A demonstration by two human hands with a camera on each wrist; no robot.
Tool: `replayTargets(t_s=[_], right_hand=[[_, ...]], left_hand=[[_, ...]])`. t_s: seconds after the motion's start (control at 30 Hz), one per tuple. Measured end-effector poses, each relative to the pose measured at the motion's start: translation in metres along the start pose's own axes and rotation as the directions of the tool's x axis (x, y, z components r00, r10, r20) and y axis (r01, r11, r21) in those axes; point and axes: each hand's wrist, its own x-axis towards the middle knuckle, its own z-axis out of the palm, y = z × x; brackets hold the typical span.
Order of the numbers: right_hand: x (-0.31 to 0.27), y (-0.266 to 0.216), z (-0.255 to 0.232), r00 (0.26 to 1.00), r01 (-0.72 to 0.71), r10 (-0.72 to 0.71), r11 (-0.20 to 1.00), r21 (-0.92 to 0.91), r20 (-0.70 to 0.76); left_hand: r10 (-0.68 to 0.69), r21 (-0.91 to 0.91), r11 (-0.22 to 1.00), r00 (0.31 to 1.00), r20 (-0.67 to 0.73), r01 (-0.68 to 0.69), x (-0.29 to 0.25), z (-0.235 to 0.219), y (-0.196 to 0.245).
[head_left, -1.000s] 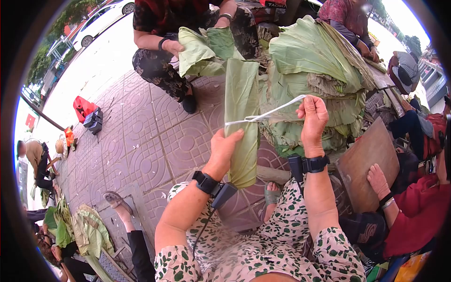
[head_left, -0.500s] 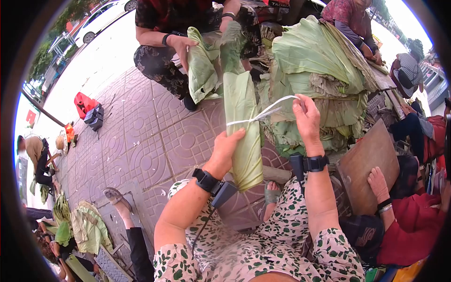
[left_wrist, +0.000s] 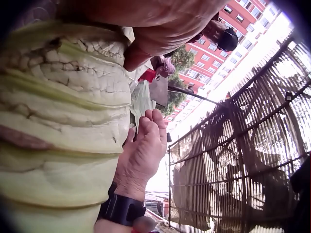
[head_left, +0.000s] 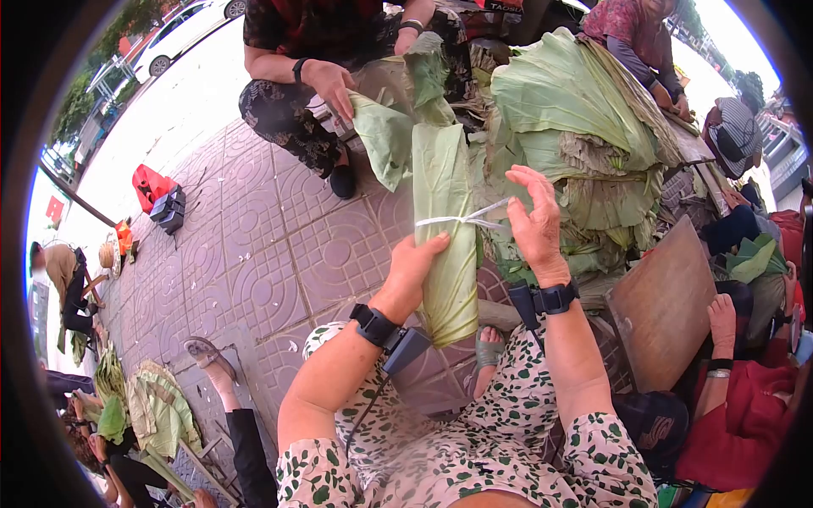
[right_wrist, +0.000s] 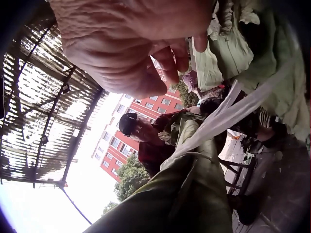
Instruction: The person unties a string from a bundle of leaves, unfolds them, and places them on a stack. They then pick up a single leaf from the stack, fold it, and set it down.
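A long folded bundle of green leaves (head_left: 442, 173) stands nearly upright before me. My left hand (head_left: 410, 273) grips its left side, the thumb lying across the front just below a white string (head_left: 453, 220). That string circles the bundle around its middle, with a knot at the front and loose ends trailing to the right. Beside those ends is my right hand (head_left: 539, 230), its fingers spread and parted from the thumb. In the right wrist view, the string (right_wrist: 214, 127) runs past below the hand. Creased, layered leaf ends (left_wrist: 63, 121) fill the left wrist view.
A tall stack of large leaves (head_left: 576, 102) rises at the right, with a brown board (head_left: 660, 296) nearer me. Opposite, a seated person handles a loose leaf (head_left: 381, 140). Other people work at both sides. A red bag (head_left: 151, 188) lies on the paving at left.
My right hand has let go of the string's end, opened its fingers and come down closer to the bundle. The string's ends now hang slack. The left hand keeps its grip.
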Motion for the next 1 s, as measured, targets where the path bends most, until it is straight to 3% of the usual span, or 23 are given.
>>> replayTargets(t_s=[0.13, 0.23, 0.3, 0.4, 1.0], right_hand=[[0.0, 0.001, 0.0, 1.0, 0.024, -0.024, 0.999, -0.021, -0.008], [-0.001, -0.005, 0.0, 0.995, -0.013, 0.001, 0.992, 0.125, 0.097], [-0.003, -0.007, -0.001, 0.942, -0.163, 0.085, 0.961, 0.223, 0.325], [-0.009, -0.007, 0.005, 0.918, -0.072, -0.009, 0.979, 0.19, 0.396], [-0.011, -0.007, 0.006, 0.868, -0.113, 0.035, 0.985, 0.128, 0.495]], left_hand=[[-0.003, -0.006, 1.0, 1.0, 0.013, 0.003, 0.001, 0.0, -0.001], [-0.002, 0.008, 1.0, 1.0, 0.013, 0.002, -0.001, -0.001, -0.001], [0.017, 0.051, 0.999, 1.0, 0.023, -0.018, 0.0, -0.001, -0.002], [0.052, 0.055, 0.997, 0.999, 0.001, -0.052, -0.001, 0.0, -0.004], [0.142, 0.188, 0.973, 0.99, -0.026, -0.135, 0.001, 0.001, -0.011]])
